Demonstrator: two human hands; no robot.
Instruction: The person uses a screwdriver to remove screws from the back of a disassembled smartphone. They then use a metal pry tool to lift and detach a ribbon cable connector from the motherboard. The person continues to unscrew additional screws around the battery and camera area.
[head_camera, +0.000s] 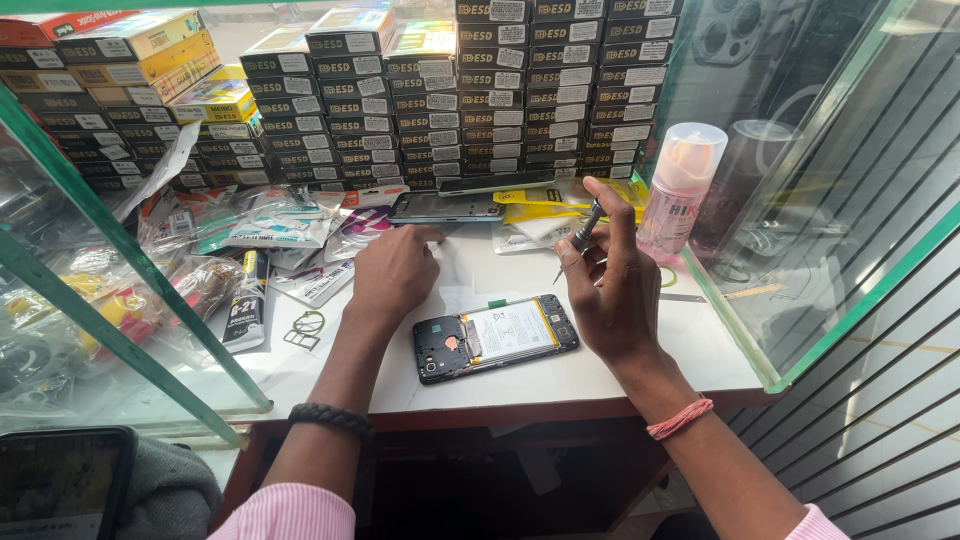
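Note:
An opened black phone (496, 338) lies face down on the white counter (560, 385), its white battery and circuit board showing. My right hand (606, 292) hovers just right of it and holds a small metal screwdriver (578, 240) between thumb and fingers, tip pointing down-left. My left hand (394, 272) rests knuckles-up on the counter just behind the phone's left end, fingers curled; whether it holds anything small is hidden.
A second dark phone (446, 207) lies flat further back. A pink plastic bottle (681, 190) stands at the right by the glass wall (850, 230). Stacked small boxes (480, 90) fill the back. A black glue tube (248, 300), packets and a metal ring lie at left.

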